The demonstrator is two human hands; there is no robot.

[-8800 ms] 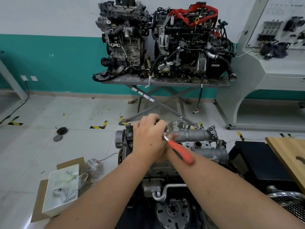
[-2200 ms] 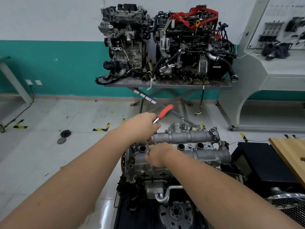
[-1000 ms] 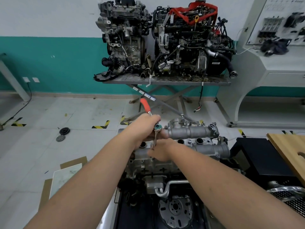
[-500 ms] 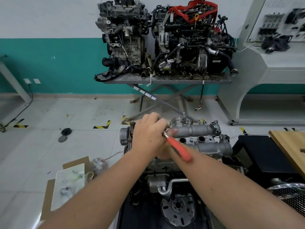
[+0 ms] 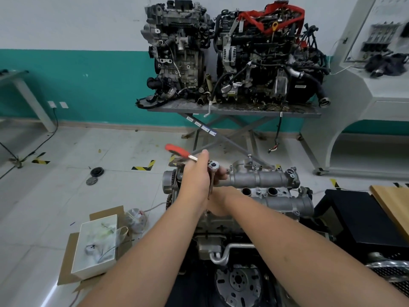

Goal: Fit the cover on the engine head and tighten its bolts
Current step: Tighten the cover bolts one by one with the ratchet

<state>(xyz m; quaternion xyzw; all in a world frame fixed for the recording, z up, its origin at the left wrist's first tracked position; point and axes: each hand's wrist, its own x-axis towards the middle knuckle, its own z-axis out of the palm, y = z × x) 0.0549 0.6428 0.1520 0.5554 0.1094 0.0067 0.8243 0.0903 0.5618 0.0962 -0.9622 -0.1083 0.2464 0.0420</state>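
The left hand (image 5: pixel 195 176) is gripping a ratchet wrench (image 5: pixel 194 159), its fingers curling round the shaft just below the red handle, which is pointing up and to the left over the floor. The ratchet's head is sitting above a thin extension that is running down toward the near left end of the cover (image 5: pixel 259 180). The right hand (image 5: pixel 219 201) is lying low against that same end, mostly hidden behind the left wrist; its fingers seem to be closing round the foot of the extension, though the view there is too poor to be sure. The grey cover is sitting on top of the engine head (image 5: pixel 218 222), with open round holes showing between its two tube-shaped halves.

On the floor to the left, a white box (image 5: pixel 95 247) is resting on flattened cardboard (image 5: pixel 66 262), holding a small grey metal part and what looks like thin wire. A crumpled clear bag (image 5: pixel 135 219) is lying just beside it. Two engines are standing on the grey surface (image 5: pixel 234 110) at the wall
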